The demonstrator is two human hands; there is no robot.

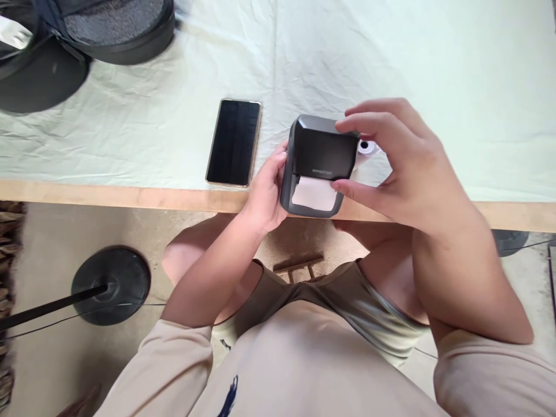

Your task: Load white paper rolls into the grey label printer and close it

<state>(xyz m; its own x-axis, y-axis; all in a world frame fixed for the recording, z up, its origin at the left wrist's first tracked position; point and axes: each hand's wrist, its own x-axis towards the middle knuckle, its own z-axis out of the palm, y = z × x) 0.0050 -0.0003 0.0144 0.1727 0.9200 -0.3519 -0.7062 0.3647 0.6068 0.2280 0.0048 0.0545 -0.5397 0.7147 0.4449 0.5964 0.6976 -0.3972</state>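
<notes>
A small dark grey label printer [319,156] is held over the table's near edge, with white paper showing at its front slot. My left hand [264,194] grips its left side. My right hand [399,162] holds its lid, fingers on top and thumb at the front right corner. A white paper roll [368,147] peeks out behind the printer, partly hidden by my right fingers. A black smartphone [234,142] lies screen up on the cloth just left of the printer.
The table [130,197] has a pale cloth [434,63] and a wooden front edge. A black bag [99,29] sits at the far left corner. Below, a round black stand base [110,284] rests on the floor, left of my knees.
</notes>
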